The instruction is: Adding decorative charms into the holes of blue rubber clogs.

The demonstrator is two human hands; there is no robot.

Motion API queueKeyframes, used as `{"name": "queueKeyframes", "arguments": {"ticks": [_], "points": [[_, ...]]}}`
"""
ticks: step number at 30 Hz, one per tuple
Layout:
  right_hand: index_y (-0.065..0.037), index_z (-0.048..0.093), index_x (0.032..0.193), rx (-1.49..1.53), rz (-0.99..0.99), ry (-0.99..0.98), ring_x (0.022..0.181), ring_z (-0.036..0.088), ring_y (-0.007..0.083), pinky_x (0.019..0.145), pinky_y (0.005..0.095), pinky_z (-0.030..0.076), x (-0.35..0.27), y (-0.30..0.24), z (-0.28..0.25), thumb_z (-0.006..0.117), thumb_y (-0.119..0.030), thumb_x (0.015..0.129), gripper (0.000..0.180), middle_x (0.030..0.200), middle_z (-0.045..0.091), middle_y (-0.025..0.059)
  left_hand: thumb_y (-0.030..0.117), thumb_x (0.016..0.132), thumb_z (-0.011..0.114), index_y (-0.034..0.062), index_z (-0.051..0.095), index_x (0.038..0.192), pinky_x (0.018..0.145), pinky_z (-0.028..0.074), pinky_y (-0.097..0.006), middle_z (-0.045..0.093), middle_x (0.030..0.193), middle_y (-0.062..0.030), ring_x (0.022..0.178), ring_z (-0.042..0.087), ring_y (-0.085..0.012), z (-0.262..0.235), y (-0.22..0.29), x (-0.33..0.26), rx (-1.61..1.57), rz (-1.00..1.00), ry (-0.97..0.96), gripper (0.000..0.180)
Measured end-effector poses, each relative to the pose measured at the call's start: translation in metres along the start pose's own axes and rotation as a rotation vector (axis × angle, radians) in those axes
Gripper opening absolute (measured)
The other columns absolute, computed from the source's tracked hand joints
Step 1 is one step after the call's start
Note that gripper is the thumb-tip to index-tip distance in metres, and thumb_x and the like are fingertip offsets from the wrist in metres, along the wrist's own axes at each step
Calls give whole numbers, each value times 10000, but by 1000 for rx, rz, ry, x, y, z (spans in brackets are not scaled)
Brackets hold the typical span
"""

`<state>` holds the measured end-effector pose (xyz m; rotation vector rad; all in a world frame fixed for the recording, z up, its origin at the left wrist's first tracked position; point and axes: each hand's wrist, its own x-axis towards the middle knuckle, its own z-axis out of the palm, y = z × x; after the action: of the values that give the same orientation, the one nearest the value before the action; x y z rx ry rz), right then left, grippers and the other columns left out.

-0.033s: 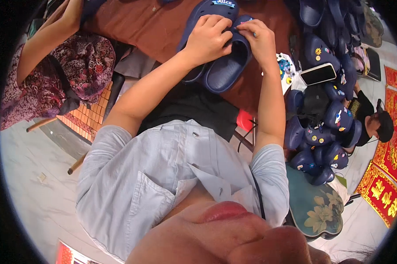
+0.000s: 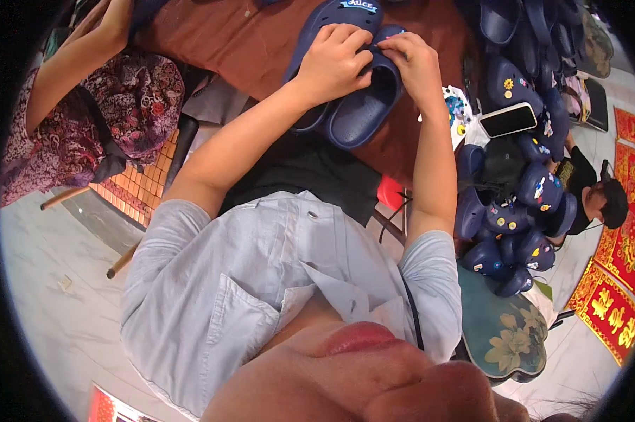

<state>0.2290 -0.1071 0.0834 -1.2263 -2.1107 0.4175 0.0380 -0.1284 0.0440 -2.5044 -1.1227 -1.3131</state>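
Note:
A pair of navy clogs lies in front of me at the table's near edge. The left clog point(image 2: 307, 43) has a light-blue lettered charm on its toe. My left hand point(image 2: 335, 60) has its fingers curled over the upper of the right clog point(image 2: 365, 116), near its opening. On the other side of that clog, my right hand point(image 2: 414, 62) has thumb and fingertips pinched together at the upper. Whatever lies between those fingertips is too small or hidden to name. Part of a blue charm point(image 2: 390, 32) shows on the right clog's toe.
A brown cloth point(image 2: 226, 39) covers the table. To the right are small colourful charms point(image 2: 459, 112) on white, a phone point(image 2: 509, 120) and a heap of navy clogs point(image 2: 539, 186). A co-worker's arm point(image 2: 71, 67) is at far left; another person point(image 2: 593, 200) is at right.
My right fingertips have shifted very slightly at the right clog's upper; a small bluish spot seen by them earlier no longer shows. My left hand and the clogs stay put.

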Motion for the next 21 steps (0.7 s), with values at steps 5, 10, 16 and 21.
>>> {"name": "queueKeyframes", "arguments": {"ticks": [5, 10, 16, 21], "points": [[-23, 747, 963, -151, -82, -172, 978, 614, 313, 900, 398, 486, 4, -7, -8, 647, -6, 817, 178, 974, 684, 124, 236, 593, 795, 104, 692, 807, 936, 453, -407, 625, 1085, -31, 1070, 584, -233, -2, 0, -1, 13, -20, 1, 272], [-41, 753, 990, -188, -26, -207, 1068, 553, 319, 961, 409, 454, -2, -10, -12, 595, 53, 800, 264, 1048, 651, 134, 243, 582, 802, 98, 693, 799, 940, 449, -404, 625, 1090, -32, 1071, 583, -228, -2, 1, -2, 11, -31, -17, 283], [-52, 758, 996, -171, 18, -203, 1055, 515, 333, 980, 411, 432, -7, -3, -10, 568, 85, 786, 315, 1046, 617, 146, 247, 570, 808, 100, 688, 790, 939, 447, -400, 624, 1085, -26, 1074, 584, -218, 0, 0, 0, 8, -35, -7, 290], [-57, 761, 997, -177, 27, -228, 1032, 512, 329, 955, 402, 438, -5, 1, -9, 559, 87, 787, 325, 1037, 615, 150, 247, 562, 796, 74, 716, 765, 915, 452, -389, 630, 1035, -25, 1043, 589, -208, 0, 0, 1, 33, -16, 18, 278]]}}
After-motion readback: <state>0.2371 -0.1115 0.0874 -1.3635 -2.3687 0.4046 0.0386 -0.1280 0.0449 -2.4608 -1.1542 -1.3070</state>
